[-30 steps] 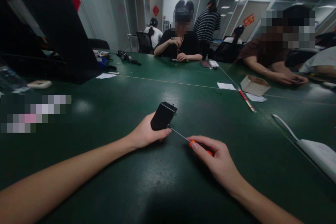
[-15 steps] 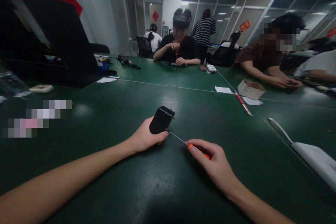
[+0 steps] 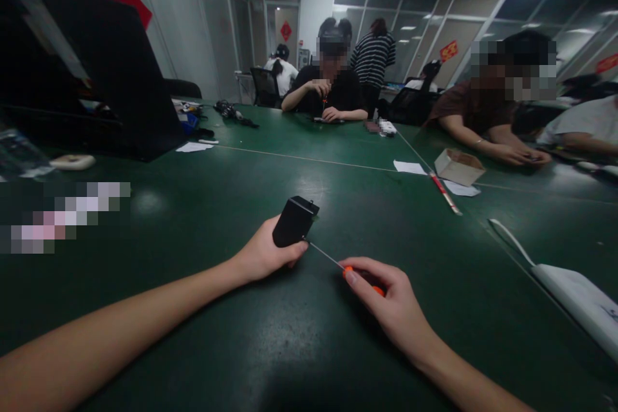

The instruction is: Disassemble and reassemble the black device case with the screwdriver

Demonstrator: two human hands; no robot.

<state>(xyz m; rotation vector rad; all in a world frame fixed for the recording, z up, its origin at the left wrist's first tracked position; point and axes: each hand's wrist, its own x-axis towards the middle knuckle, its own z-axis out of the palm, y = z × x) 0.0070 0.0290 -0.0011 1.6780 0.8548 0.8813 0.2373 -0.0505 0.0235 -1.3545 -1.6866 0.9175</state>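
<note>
My left hand (image 3: pixel 265 252) is closed round a black box-shaped device (image 3: pixel 293 222), tilted above the green table (image 3: pixel 203 341). Small bits stick out at its upper right corner, too small to name. In my right hand (image 3: pixel 386 290) is a screwdriver (image 3: pixel 348 272) with an orange handle, pinched between thumb and fingers. Its thin metal shaft runs up and left to the lower right edge of the device, near my left thumb. Whether the tip sits in a screw is too small to tell.
A white power strip or similar white box (image 3: pixel 577 299) lies at the right. Farther back are an open carton (image 3: pixel 458 166), paper (image 3: pixel 409 167) and a red-and-white stick (image 3: pixel 445 193). A large black case (image 3: pixel 111 71) stands at the left. Other people sit across the table.
Both hands, the device and the screwdriver keep nearly the same pose. The whole view has shifted slightly, so things appear a little farther left.
</note>
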